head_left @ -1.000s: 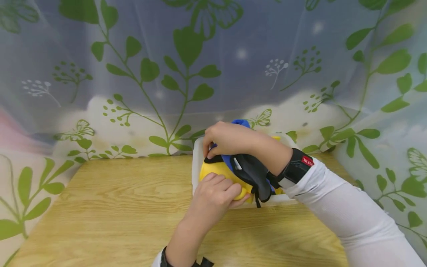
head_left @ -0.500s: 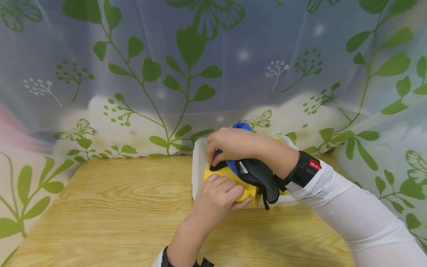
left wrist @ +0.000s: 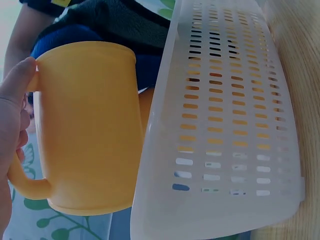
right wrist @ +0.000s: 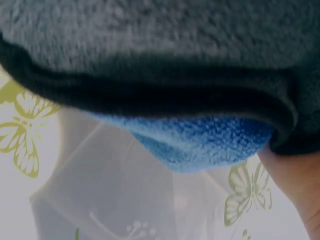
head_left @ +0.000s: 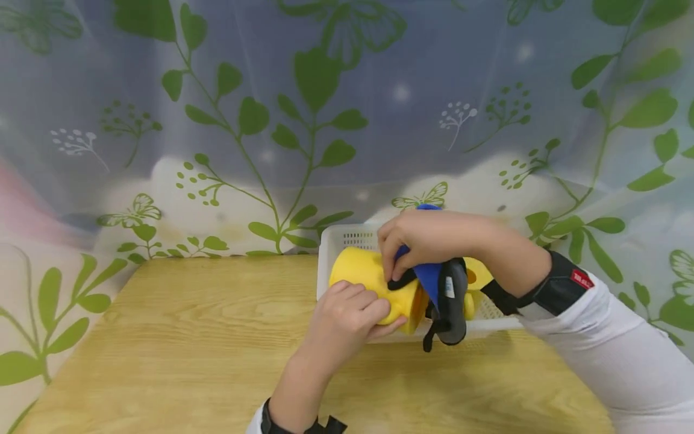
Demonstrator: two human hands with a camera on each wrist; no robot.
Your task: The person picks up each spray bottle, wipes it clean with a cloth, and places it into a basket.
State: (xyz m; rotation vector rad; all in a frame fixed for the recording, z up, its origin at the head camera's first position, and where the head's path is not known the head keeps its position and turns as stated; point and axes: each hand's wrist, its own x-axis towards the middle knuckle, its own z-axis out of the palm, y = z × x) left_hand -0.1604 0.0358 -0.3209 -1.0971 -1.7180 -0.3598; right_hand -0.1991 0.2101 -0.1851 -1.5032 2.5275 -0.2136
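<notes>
A yellow mug (head_left: 352,265) lies tilted on its side over the basket in the head view. My left hand (head_left: 344,316) holds it by the handle; the left wrist view shows the fingers curled round the handle of the mug (left wrist: 90,130). My right hand (head_left: 425,241) pinches a blue and dark grey cloth (head_left: 429,286) between thumb and fingers. Part of the cloth touches the mug's side, and the rest hangs down over the basket's front. Close up in the right wrist view, the fuzzy cloth (right wrist: 160,50) hides most of the right hand.
The white slotted plastic basket (head_left: 324,253) stands on the wooden table (head_left: 217,337) near the back curtain (head_left: 260,108). Another yellow piece (head_left: 477,271) with a hole lies in the basket, right of the cloth. Bare wood stretches left of and before the basket.
My right hand has moved right with the cloth, uncovering more of the mug and of the basket. The left hand keeps its hold on the mug and has shifted little.
</notes>
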